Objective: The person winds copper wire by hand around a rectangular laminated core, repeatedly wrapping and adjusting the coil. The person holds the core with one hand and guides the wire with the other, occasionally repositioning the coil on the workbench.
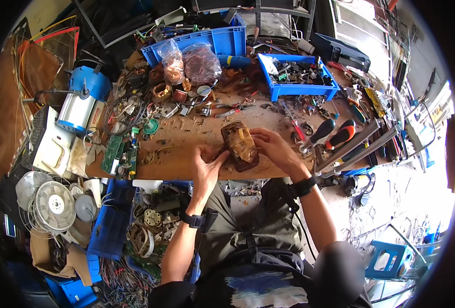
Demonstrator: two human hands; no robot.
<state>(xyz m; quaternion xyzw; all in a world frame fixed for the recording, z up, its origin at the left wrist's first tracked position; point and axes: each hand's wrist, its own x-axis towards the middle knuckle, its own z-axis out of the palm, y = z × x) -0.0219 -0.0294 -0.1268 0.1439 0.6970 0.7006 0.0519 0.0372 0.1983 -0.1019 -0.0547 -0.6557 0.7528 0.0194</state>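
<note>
Above the workbench's front edge I hold a brown, boxy block (240,145) with an amber, wrapped-looking middle and dark plate-like edges. It resembles a transformer coil, though its exact kind cannot be made out. My left hand (208,165) is closed on its left side, thumb pressed against the lower edge. From the right, my right hand (277,150) grips its side with bent fingers, the tips partly hidden behind it. Behind the block, red-handled pliers (231,111) lie on the wooden benchtop (181,149).
Screwdrivers (340,134) and metal bars (358,149) stand at the bench's right. A blue tray (302,90) of small parts sits at the back. Green circuit boards (115,154) lie left. Bins of scrap (153,218) and a fan (56,204) are below left.
</note>
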